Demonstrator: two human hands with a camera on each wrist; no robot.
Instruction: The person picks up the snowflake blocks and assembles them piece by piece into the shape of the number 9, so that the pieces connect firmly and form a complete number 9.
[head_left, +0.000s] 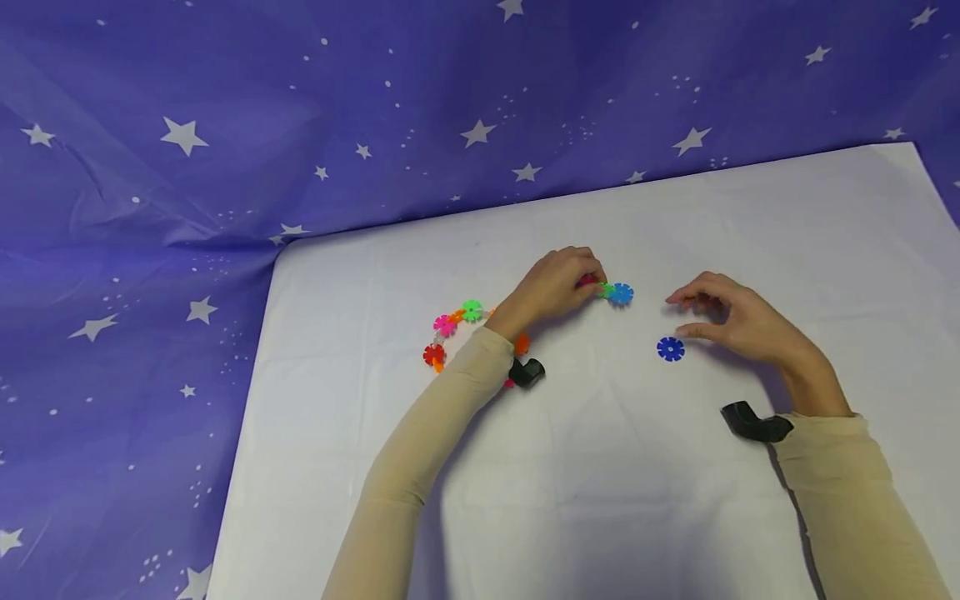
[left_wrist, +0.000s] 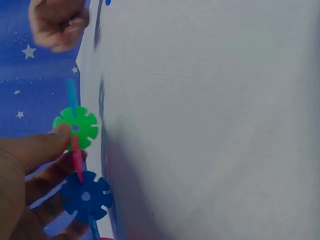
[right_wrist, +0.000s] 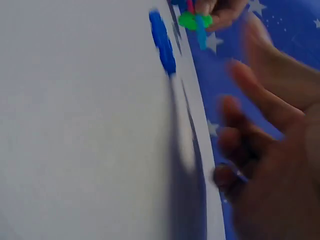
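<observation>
My left hand (head_left: 558,283) pinches a green notched plastic disc (left_wrist: 90,125) between thumb and fingers. Slotted into that disc are a light blue disc (head_left: 621,294) at its free end and a pink disc (left_wrist: 77,162); a dark blue disc (left_wrist: 86,196) follows in the same chain. My right hand (head_left: 738,321) holds nothing, its thumb and fingers spread apart. Just beyond its thumb tip a loose dark blue disc (head_left: 671,349) lies on the white cloth. In the right wrist view this loose disc (right_wrist: 162,42) appears nearly edge-on, apart from the blurred fingers.
More linked discs curve across the table around my left forearm, among them a green disc (head_left: 472,310), a pink disc (head_left: 445,325) and a red disc (head_left: 433,355). My left sleeve hides part of them. A purple star-patterned cloth (head_left: 420,108) hangs behind the white-covered table (head_left: 600,500).
</observation>
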